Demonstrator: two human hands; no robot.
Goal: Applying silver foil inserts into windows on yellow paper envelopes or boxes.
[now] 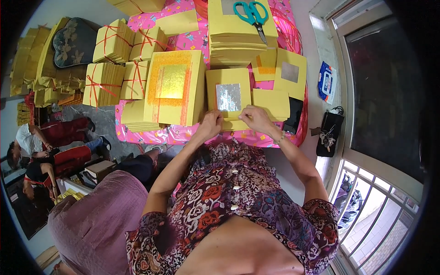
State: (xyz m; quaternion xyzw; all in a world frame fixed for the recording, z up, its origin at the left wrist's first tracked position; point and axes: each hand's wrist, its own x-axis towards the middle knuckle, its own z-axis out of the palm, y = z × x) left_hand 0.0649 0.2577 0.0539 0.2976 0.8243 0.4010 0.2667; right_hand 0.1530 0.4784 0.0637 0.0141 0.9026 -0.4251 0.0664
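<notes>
A yellow paper sheet (213, 85) with a silver foil square (228, 97) lies in front of me at the table's near side. My left hand (211, 124) is closed on the sheet's near left corner. At the near right part of the same edge, my right hand (255, 118) pinches the paper between thumb and fingers. Along that edge a narrow strip looks folded. Left of the sheet stands a tall stack of yellow paper (197, 68), topped with a gold foil square (174, 81) on orange. More yellow sheets (270, 103) lie by my right hand.
Teal-handled scissors (251, 13) rest on a thick yellow stack (229, 34) behind. Bundles tied with red string (104, 85) stand at left on the pink patterned tablecloth (151, 135). A black pouch (329, 133) lies at right. Other people (34, 142) sit at far left.
</notes>
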